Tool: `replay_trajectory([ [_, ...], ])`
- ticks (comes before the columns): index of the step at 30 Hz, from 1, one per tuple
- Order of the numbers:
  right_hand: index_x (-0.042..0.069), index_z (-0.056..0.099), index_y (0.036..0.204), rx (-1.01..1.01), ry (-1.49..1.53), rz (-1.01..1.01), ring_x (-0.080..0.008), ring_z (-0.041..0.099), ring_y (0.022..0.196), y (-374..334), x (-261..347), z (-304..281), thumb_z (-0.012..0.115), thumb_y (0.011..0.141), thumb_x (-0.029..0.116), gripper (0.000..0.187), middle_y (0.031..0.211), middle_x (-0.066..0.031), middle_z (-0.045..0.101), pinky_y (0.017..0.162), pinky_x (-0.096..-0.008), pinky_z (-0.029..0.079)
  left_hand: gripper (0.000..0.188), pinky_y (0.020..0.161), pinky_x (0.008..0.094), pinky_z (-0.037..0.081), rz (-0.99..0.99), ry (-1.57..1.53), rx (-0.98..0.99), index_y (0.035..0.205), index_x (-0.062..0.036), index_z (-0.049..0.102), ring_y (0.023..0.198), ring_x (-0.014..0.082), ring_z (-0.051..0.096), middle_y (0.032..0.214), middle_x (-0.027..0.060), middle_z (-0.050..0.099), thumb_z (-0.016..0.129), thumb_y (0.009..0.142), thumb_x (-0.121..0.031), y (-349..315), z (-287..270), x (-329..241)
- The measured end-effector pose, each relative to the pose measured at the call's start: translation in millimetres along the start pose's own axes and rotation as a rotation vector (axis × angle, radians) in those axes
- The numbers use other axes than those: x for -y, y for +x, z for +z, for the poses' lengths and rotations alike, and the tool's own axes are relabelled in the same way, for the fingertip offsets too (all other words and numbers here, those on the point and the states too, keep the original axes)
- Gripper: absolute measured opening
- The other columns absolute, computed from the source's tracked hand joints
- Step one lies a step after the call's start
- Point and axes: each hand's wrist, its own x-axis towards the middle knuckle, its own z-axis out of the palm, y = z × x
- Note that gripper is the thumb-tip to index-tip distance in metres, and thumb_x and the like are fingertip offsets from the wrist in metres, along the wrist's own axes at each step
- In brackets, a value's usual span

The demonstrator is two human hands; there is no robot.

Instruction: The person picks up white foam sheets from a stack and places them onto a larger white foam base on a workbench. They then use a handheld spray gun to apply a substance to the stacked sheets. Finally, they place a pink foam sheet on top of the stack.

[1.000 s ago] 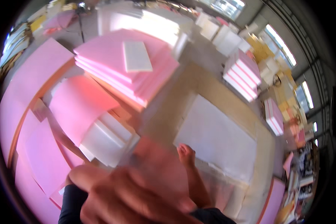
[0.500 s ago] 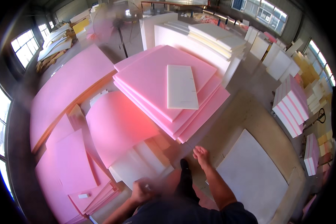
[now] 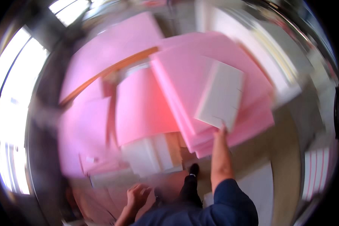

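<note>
A small white rectangular foam board (image 3: 224, 90) lies on a stack of large pink foam sheets (image 3: 180, 67). Stretched forward, my right hand (image 3: 220, 131) is at the near edge of this board, its fingers closed on the rim; motion blurs the exact hold. My left hand (image 3: 138, 194) hangs low in front of my body, empty, with loosely bent fingers apart. It is above the reddish floor covering (image 3: 105, 199).
Left of the stack lie a curved pink sheet (image 3: 143, 105), white sheets (image 3: 147, 156) and more pink sheets (image 3: 90, 116). A wooden strip (image 3: 113, 69) runs behind them. Tall white boards (image 3: 252, 41) stand behind the stack. A pale panel (image 3: 256, 192) lies at right.
My view has turned left, shifting the scene rightward. My right hand has reached forward to the small white board. My left hand's fingers have loosened.
</note>
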Motion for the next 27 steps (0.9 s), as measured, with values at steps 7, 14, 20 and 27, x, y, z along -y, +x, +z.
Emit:
replay_trajectory([
  [7,0.006,0.060,0.123,0.655,-1.177,-0.414,-0.0315,0.064,0.091,-70.9,-18.0,98.1,0.077,0.084,0.035,0.052,0.104,-0.0131,0.066,0.083,-0.0459,0.053,0.028,0.077,0.0422,0.053,0.013,-0.101,-0.096,0.114,-0.0121,0.066,0.094,0.0332,0.065,0.102,0.0105,0.068,0.070,0.088,-0.021,-56.5,-19.8,-3.8],
  [14,-0.002,0.062,0.117,1.141,-1.836,-1.257,-0.0387,0.064,0.090,-220.9,-69.3,162.8,0.077,0.083,0.042,0.058,0.100,-0.0202,0.068,0.083,-0.0470,0.052,0.051,0.086,0.0432,0.053,-0.291,-0.130,-0.313,0.136,-0.0114,0.052,0.106,0.0358,0.064,0.117,0.0143,0.067,0.070,0.089,-0.020,-139.8,-51.1,66.1],
  [20,-0.007,0.065,0.111,1.932,-1.585,-1.196,-0.0417,0.066,0.090,-495.6,-216.9,132.8,0.077,0.080,0.038,0.056,0.097,-0.0235,0.070,0.083,-0.0471,0.053,0.064,0.092,0.0433,0.051,-0.344,-0.087,-0.604,0.140,-0.0096,0.049,0.112,0.0364,0.062,0.127,0.0149,0.062,0.076,0.082,-0.015,-257.0,-94.1,174.7],
  [27,-0.005,0.061,0.123,2.532,-1.576,-1.868,-0.0436,0.065,0.102,-752.1,-283.0,123.8,0.066,0.090,0.052,0.065,0.107,-0.0259,0.068,0.091,-0.0507,0.051,0.093,0.115,0.0435,0.037,-0.423,0.077,-1.004,0.149,-0.0029,0.036,0.140,0.0373,0.040,0.149,0.0204,0.043,0.085,0.071,-0.015,-388.9,-201.6,278.0],
])
